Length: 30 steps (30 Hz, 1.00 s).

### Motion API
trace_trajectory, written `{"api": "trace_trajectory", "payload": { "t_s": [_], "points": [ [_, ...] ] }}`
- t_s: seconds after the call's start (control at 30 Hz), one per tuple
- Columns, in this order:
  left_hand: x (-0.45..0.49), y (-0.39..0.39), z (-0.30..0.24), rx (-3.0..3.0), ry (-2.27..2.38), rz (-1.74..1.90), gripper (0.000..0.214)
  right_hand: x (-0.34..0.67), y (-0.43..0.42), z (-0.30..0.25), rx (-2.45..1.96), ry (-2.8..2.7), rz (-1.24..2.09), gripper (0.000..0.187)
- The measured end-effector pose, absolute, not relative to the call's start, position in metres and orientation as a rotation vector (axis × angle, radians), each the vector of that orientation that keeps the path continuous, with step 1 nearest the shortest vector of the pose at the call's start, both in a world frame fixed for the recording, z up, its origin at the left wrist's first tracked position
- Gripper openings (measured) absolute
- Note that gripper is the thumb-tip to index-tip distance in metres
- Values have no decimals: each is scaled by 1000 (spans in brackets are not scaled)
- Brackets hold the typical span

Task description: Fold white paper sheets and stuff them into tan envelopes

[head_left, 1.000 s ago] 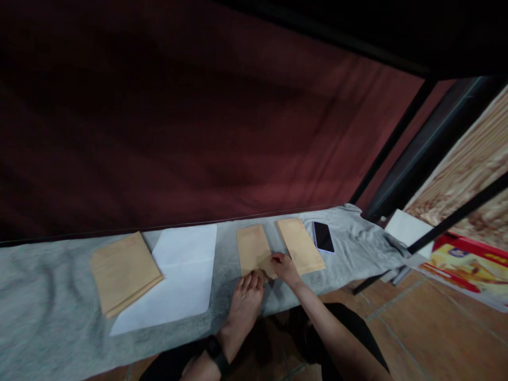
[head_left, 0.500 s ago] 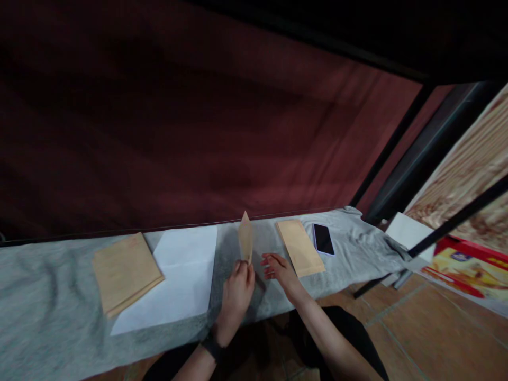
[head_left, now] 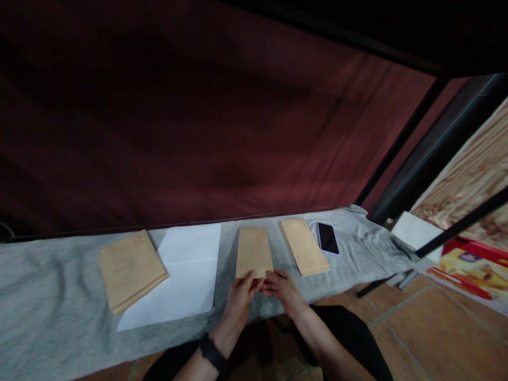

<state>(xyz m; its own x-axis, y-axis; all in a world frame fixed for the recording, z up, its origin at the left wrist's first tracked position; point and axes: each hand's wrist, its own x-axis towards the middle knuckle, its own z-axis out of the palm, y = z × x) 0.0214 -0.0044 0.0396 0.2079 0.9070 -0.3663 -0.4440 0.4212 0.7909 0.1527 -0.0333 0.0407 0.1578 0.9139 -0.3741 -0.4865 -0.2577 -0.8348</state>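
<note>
You are working indoors, home or shop indeterminate: note the dark red curtain point(head_left: 238, 132) along the cloth-covered table's point(head_left: 369, 238) far edge and the terracotta tile floor point(head_left: 420, 323) below its near right corner.

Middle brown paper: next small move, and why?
Probably move the middle brown paper right, onto the narrow brown stack beside the phone: the left hand and right hand are both at its near edge, and that stack resembles it in colour and long shape.
</note>
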Motion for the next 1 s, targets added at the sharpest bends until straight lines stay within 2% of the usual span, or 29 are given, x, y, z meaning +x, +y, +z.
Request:
{"api": "trace_trajectory", "payload": {
  "t_s": [0.17,0.27,0.53,0.77,1.0],
  "points": [
    [7,6,36,664,1095,998,21,166,-31,40,-1299,-520,1424,41],
    [7,5,34,709,1117,981,25,168,-35,39,-1299,-481,1408,39],
    [21,1,46,903,1045,932,46,181,-40,49,-1200,-467,1261,49],
    [18,6,44,1055,1069,882,53,266,-38,69,-1409,-523,946,34],
    [16,5,48,1165,1116,865,50,312,-51,46,-1538,-415,856,24]
  ]
}}
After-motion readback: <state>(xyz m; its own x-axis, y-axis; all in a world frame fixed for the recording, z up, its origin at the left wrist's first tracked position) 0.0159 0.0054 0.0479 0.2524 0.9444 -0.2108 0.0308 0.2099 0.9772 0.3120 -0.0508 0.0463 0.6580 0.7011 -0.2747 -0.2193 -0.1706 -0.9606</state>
